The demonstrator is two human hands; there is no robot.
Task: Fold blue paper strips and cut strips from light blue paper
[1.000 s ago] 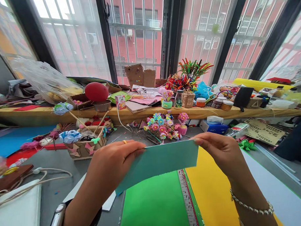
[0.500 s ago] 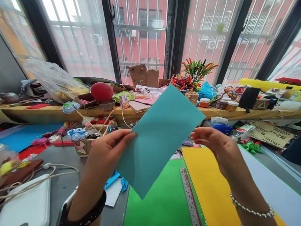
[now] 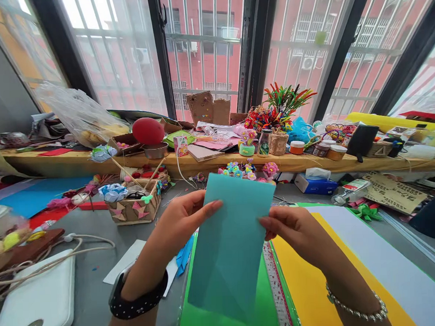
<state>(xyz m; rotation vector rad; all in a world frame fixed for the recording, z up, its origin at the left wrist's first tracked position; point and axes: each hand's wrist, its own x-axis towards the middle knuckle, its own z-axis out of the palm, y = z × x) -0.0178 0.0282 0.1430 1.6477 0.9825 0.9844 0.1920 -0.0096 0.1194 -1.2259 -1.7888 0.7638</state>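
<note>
A teal sheet of paper (image 3: 231, 248) is held up in front of me, roughly upright with its top edge tipping slightly down to the right. My left hand (image 3: 185, 216) pinches its left edge, thumb on the near face. On the opposite edge, my right hand (image 3: 291, 227) grips the paper between thumb and fingers. Beneath it lies a green sheet (image 3: 208, 320), with a patterned ruler (image 3: 277, 289) along its right side. A yellow sheet (image 3: 307, 274) and a pale sheet (image 3: 370, 252) lie further right.
To the left stand a cardboard basket (image 3: 133, 208) and a white power bank (image 3: 40, 293) with a cord. A blue tissue box (image 3: 316, 184) and a clear bottle (image 3: 352, 191) sit at back right. Jars and a red balloon (image 3: 148, 131) crowd the wooden ledge (image 3: 217, 163).
The teal paper has come lower and turned from a slant to nearly upright. My right hand, formerly beside its right corner, now grips the right edge. My left hand moved right.
</note>
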